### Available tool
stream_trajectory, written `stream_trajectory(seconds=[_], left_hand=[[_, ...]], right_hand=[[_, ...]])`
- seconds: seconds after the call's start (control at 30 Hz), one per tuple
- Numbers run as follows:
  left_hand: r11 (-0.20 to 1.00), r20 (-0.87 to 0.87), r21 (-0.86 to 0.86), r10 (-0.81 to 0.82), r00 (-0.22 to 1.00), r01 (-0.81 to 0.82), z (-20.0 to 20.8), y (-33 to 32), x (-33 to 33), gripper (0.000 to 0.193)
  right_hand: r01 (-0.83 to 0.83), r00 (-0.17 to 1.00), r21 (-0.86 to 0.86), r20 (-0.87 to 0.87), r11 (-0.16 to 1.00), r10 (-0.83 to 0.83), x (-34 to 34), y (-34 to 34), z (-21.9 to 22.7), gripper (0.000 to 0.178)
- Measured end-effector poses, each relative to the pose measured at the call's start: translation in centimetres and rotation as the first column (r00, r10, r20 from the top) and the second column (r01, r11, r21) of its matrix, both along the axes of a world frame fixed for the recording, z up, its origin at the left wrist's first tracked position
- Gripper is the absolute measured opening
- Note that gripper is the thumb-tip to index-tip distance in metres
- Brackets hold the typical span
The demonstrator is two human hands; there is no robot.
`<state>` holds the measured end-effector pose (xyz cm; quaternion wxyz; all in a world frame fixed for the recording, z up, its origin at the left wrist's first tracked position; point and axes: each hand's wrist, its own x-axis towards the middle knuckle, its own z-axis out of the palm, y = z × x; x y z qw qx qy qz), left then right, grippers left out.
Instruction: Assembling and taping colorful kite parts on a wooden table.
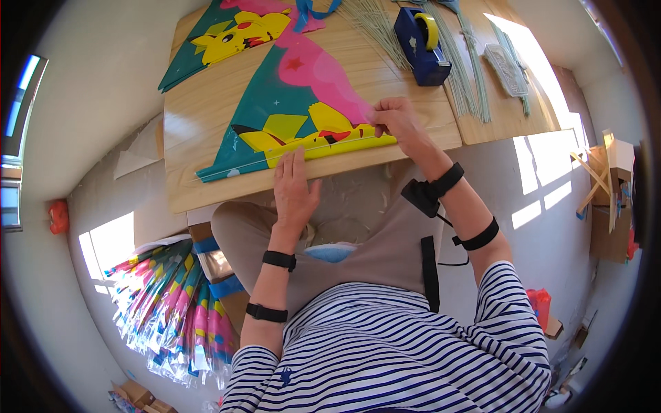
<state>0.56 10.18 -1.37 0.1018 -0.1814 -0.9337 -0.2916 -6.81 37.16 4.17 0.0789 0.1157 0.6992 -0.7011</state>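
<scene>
A triangular printed kite sheet [303, 79] in green, pink and yellow lies on the wooden table [186, 134], its near side along the table's front edge. A thin pale rod [330, 144] runs along that yellow near side. My left hand [296, 189] rests with outstretched fingertips on the sheet, by the rod's middle. At the right end, my right hand [399, 124] pinches the sheet's edge between thumb and fingers. Whether it also holds the rod is hidden by the fingers.
More printed sheets [237, 38] lie at the far left. A blue tape dispenser [421, 51] with yellow tape stands at the back right, among bundles of thin rods [375, 31] and a clear plastic tray [506, 69]. Plastic-wrapped kites [172, 310] are piled low on the left.
</scene>
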Motion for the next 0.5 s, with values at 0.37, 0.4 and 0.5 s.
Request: stream_trajectory(seconds=[0.37,0.4,0.5], left_hand=[[0.992,-0.024,0.127,0.022,0.999,-0.019,-0.3,0.0,-0.2,0.085],[0.991,-0.028,0.132,0.021,0.999,-0.017,-0.4,0.0,-0.2,0.085],[0.990,-0.037,0.140,0.019,0.999,-0.014,-0.5,0.0,-0.2,0.085]], right_hand=[[-0.268,0.958,0.366,0.198,0.891,0.207,-1.2,-9.3,-3.8,0.018],[-0.279,0.956,0.376,0.194,0.884,0.220,-1.2,-9.4,-3.7,0.018],[-0.307,0.950,0.383,0.176,0.871,0.257,-1.1,-9.5,-2.8,0.016]])
